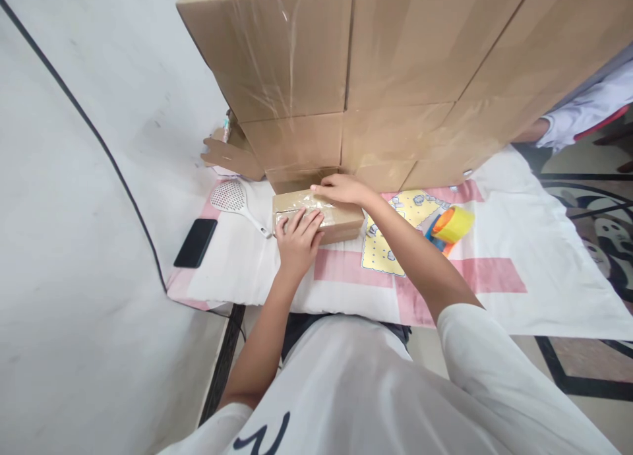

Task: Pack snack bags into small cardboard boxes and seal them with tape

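Observation:
A small cardboard box (341,231) lies on the cloth-covered table, with shiny clear tape across its top. My left hand (297,241) rests on the box's near left part, its fingers spread over the taped top. Along the far edge of the same box, my right hand (343,188) lies with fingers stretched toward the left, touching the top. Just right of the box is a yellow patterned sheet (383,254), partly under my right forearm. A tape dispenser with a yellow and orange roll (452,225) sits beyond that forearm.
Stacked taped cardboard boxes (297,59) form a tall wall behind the small box. Left of it lie a white slotted skimmer (232,198) and a black phone (196,242). An open cardboard box (235,155) stands at the back left. Another person's sleeve (583,109) shows at the right.

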Demonstrator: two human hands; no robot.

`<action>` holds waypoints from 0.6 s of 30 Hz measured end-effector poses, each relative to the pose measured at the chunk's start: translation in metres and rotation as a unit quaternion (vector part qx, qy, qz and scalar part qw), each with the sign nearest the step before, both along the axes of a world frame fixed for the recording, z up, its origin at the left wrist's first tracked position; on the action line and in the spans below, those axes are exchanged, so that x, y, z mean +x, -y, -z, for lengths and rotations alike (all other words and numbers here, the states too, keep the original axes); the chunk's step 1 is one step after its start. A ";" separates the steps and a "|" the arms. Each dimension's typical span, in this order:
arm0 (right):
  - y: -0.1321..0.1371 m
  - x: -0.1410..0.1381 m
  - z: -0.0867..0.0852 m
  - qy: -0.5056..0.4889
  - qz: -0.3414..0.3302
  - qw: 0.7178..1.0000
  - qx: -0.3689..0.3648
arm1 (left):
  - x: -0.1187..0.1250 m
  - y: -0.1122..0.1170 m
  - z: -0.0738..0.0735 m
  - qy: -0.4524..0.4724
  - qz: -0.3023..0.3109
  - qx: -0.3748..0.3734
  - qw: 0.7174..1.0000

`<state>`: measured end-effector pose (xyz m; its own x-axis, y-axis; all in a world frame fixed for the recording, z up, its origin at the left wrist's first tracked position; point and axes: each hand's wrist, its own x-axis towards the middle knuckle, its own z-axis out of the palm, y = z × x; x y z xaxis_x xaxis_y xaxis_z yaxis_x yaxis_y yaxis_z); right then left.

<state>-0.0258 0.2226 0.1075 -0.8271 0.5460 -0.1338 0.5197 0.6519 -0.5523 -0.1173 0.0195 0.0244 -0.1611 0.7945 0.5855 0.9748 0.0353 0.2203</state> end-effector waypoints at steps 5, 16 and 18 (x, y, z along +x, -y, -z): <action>-0.017 0.008 0.008 -0.011 -0.082 0.996 -0.021 | -0.001 0.000 0.002 -0.012 0.001 0.008 1.000; 0.000 0.009 0.012 -0.046 -0.012 0.998 0.030 | -0.005 -0.003 0.010 -0.023 0.021 0.057 0.998; 0.002 0.012 0.010 -0.044 -0.023 0.998 0.038 | -0.005 -0.003 0.010 -0.016 0.020 0.055 0.998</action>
<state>-0.0133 0.2207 0.0970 -0.8580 0.5134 -0.0189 0.4400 0.7153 -0.5429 -0.1218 0.0227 0.0141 -0.1103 0.7301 0.6744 0.9815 -0.0270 0.1898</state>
